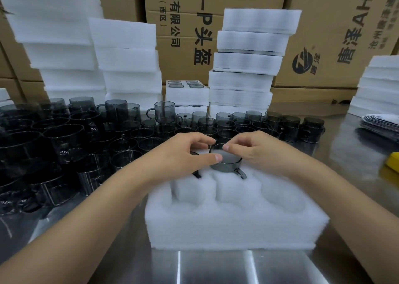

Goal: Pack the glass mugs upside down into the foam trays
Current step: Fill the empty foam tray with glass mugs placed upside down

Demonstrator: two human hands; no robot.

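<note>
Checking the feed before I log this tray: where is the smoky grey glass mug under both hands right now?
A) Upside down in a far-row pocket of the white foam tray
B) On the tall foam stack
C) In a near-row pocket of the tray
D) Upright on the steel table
A: the smoky grey glass mug sits base-up in a far-row pocket of the white foam tray, with the left hand and right hand on it.

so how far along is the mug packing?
Done: a filled tray sits at the back beside tall foam stacks, though I can't tell whether those hold mugs. In hand: the left hand and right hand are seating one mug base-up in the front tray; a second handle shows under the left hand. Left: its near pockets are empty, and dozens of loose mugs wait.
</note>
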